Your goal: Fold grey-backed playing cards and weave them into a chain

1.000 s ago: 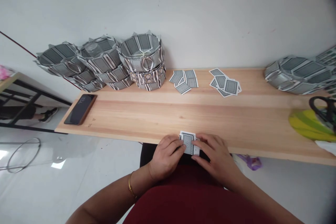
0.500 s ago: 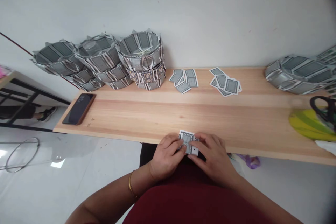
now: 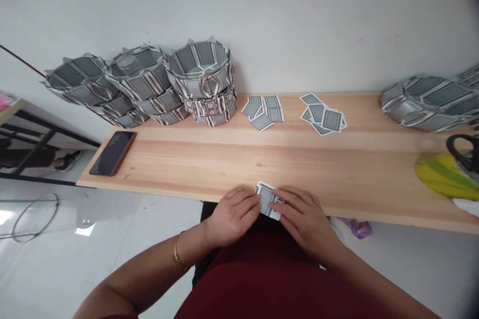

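Now your left hand and right hand grip grey-backed paper playing cards; two loose card heaps lie beyond.

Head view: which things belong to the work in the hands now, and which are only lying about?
In hand:
- playing card at the near edge of the wooden table, in the grip of left hand and right hand

Lying about, untouched:
- loose card pile
- second card pile
- stacked card baskets by the wall
- flatter card baskets
- phone
- yellow bag
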`<state>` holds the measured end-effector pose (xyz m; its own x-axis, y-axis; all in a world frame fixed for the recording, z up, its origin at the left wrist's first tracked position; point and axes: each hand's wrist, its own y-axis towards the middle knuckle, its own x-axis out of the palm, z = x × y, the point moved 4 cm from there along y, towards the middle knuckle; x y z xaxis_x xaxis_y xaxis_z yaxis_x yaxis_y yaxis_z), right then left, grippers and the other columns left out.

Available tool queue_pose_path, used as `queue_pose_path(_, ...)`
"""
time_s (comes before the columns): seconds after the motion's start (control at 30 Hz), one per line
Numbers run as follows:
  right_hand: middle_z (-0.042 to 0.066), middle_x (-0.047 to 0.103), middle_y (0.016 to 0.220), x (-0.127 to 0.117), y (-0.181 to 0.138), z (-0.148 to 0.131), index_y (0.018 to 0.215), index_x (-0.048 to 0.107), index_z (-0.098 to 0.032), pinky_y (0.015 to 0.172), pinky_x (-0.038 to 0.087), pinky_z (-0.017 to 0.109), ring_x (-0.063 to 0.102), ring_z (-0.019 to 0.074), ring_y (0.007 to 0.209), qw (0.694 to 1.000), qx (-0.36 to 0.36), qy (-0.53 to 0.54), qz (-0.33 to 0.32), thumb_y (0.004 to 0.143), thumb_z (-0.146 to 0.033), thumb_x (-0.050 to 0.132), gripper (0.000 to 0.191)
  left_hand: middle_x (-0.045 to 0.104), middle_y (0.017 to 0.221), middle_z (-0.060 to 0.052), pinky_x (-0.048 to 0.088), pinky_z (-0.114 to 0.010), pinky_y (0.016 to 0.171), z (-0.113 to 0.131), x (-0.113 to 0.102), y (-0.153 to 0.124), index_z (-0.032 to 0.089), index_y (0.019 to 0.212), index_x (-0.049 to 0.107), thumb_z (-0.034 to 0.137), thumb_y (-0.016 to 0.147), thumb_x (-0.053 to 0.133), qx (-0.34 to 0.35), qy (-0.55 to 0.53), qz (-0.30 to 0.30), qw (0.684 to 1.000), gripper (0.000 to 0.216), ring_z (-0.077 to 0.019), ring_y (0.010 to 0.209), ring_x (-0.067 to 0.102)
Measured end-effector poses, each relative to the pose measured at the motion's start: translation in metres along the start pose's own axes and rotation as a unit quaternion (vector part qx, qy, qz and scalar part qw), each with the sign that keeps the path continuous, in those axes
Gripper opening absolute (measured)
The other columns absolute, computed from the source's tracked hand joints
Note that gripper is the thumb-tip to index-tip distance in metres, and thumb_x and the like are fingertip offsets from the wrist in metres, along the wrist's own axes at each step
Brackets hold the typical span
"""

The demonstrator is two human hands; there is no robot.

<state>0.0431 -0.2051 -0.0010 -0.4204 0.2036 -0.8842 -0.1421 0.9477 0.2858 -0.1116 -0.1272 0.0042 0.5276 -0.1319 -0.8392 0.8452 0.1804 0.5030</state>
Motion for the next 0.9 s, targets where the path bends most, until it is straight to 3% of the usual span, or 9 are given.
queue_pose_path(0.2, 0.007, 0.064, 0.109, -0.012, 0.009, 0.002, 0.098, 0.065, -0.023, 0.085, 0.044, 0.04, 0.053, 0.0217, 0.101, 0.998, -0.028, 0.042, 0.034, 0.085, -0.016, 0.052, 0.02, 0.065, 0.101, -0.013, 0.052, -0.039, 0.089, 0.001, -0.007, 0.008, 0.009, 0.099, 0.059, 0.01, 0.082, 0.05, -0.003, -0.015, 0.024, 1.0, 0.019, -0.02, 0.1, 0.059)
queue_pose_path(0.37, 0.006, 0.064, 0.1, -0.015, 0.009, 0.003, 0.095, 0.064, -0.023, 0.079, 0.045, 0.038, 0.051, 0.0212, 0.091, 0.995, -0.028, 0.073, 0.055, 0.083, -0.017, 0.058, 0.016, 0.065, 0.1, -0.014, 0.052, -0.036, 0.087, -0.004, -0.008, 0.015, 0.008, 0.1, 0.059, 0.011, 0.084, 0.047, 0.004, -0.017, -0.012, 1.0, 0.02, -0.0201, 0.1, 0.059)
queue_pose_path(0.67, 0.006, 0.065, 0.095, 0.004, 0.0, 0.0, 0.091, 0.065, -0.022, 0.077, 0.04, 0.037, 0.054, 0.0203, 0.086, 0.998, -0.006, 0.063, -0.003, 0.086, -0.021, 0.054, 0.012, 0.065, 0.099, -0.012, 0.044, -0.04, 0.098, -0.003, -0.008, 0.021, 0.009, 0.098, 0.06, 0.013, 0.088, 0.042, 0.012, -0.021, -0.102, 0.994, 0.02, -0.0203, 0.104, 0.056)
queue_pose_path(0.9, 0.005, 0.065, 0.09, 0.008, 0.0, -0.005, 0.091, 0.065, -0.022, 0.076, 0.039, 0.035, 0.054, 0.019, 0.083, 0.999, -0.029, 0.046, 0.007, 0.086, -0.022, 0.054, 0.013, 0.062, 0.107, -0.012, 0.043, -0.042, 0.098, 0.0, -0.01, 0.01, 0.01, 0.101, 0.059, 0.028, 0.086, 0.049, -0.044, -0.024, -0.082, 0.995, 0.025, -0.0227, 0.107, 0.053)
